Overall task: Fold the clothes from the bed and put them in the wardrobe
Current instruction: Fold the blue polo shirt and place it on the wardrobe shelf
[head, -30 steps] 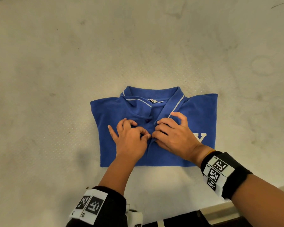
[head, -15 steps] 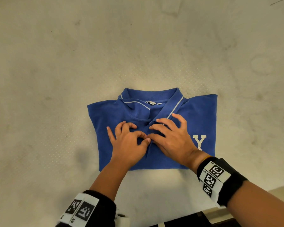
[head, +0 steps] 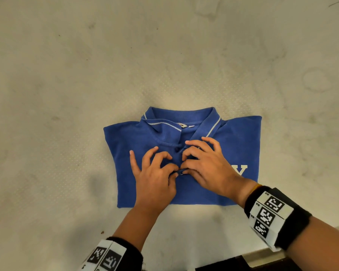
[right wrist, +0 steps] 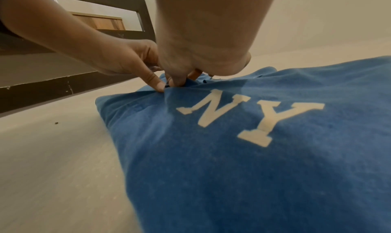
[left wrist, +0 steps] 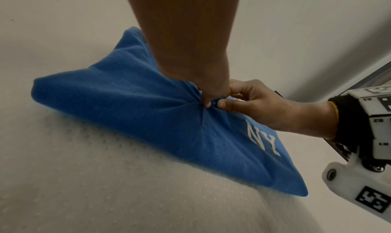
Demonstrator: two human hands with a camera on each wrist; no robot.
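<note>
Pinching the shirt's front opening from both sides, the left hand and right hand have their fingers curled on the cloth at a button, thumbs nearly touching. The blue shirt, already folded, lies flat on the bed. Tugging too hard could drag the folds loose, and the button might slip out

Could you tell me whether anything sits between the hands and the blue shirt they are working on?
Nothing visible does. The left hand and right hand are already on the folded shirt, pinching the fabric at its buttoned front. The shirt lies alone on the bed; the wardrobe is out of view.
</note>
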